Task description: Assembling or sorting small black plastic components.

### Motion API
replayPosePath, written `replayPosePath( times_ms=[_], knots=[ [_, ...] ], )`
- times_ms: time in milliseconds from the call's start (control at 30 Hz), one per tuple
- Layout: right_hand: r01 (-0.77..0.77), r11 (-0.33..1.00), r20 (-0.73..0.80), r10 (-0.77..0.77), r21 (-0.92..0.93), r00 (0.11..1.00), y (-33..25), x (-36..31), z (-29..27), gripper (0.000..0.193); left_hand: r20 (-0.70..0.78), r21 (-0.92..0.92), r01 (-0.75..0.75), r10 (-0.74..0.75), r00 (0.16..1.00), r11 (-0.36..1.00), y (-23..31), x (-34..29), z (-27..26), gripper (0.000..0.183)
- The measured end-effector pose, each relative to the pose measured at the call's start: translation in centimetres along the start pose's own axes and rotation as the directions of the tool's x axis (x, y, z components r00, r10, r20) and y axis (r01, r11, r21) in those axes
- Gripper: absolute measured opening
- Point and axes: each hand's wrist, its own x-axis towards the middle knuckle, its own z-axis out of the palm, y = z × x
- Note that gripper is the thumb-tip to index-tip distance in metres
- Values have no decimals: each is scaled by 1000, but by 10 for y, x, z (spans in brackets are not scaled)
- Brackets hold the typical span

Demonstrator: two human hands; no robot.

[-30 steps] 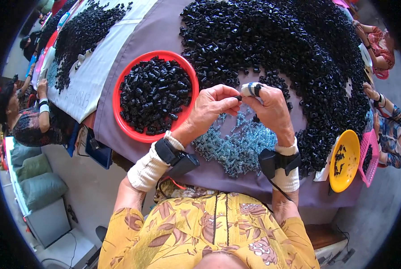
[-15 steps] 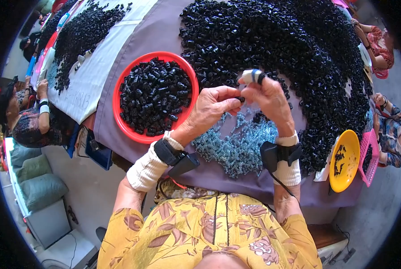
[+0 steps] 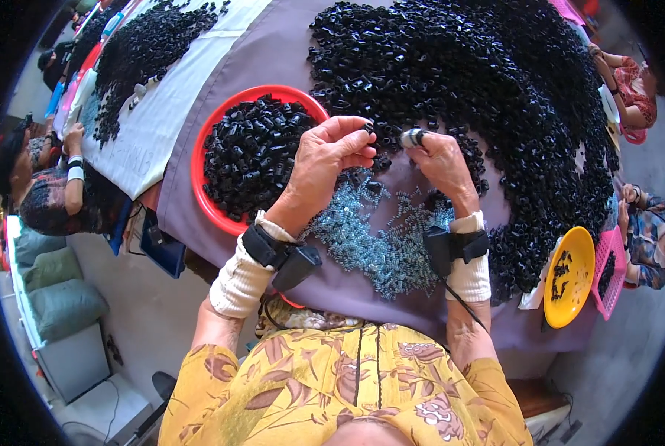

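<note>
My left hand (image 3: 320, 165) is closed in a pinch on a small black plastic piece (image 3: 370, 128), just right of the red bowl (image 3: 196, 167). That bowl is full of similar short black pieces. Apart from it, my right hand (image 3: 445, 165) has its fingers bent together at the near edge of the large heap of black pieces (image 3: 451, 67). White and dark bands wrap one of its fingers, and whatever lies between the fingertips is hidden. Below and between both hands spreads a pile of tiny pale-blue, spring-like pieces (image 3: 381, 256).
A purple cloth (image 3: 191, 141) covers the table. At the right edge stand a yellow plate (image 3: 581, 286) and a pink basket (image 3: 606, 305) with a few black pieces. Other people sit along the left and right sides. A white cloth (image 3: 135, 152) with another black heap lies left.
My hands have moved apart. The left has drawn slightly left and up with the black piece, while the right has come down beside the heap.
</note>
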Motion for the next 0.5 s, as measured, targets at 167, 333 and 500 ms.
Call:
replayPosePath(
  times_ms=[167, 333, 500],
  knots=[
    [57, 984, 108, -40, -167, 993, -26, 8, 10, 14, -12, -34, 6, -7, 1000, 999, 0, -1, -5, 21],
    [79, 968, 103, -56, -237, 993, -19, 13, 12, 15, -19, -48, 1, -2, 1000, 999, 2, -1, -9, 21],
    [34, 998, 163, -23, -61, 986, -23, 12, 11, 15, -59, -55, -11, 8, 998, 998, 3, -1, -17, 21]
  ],
)
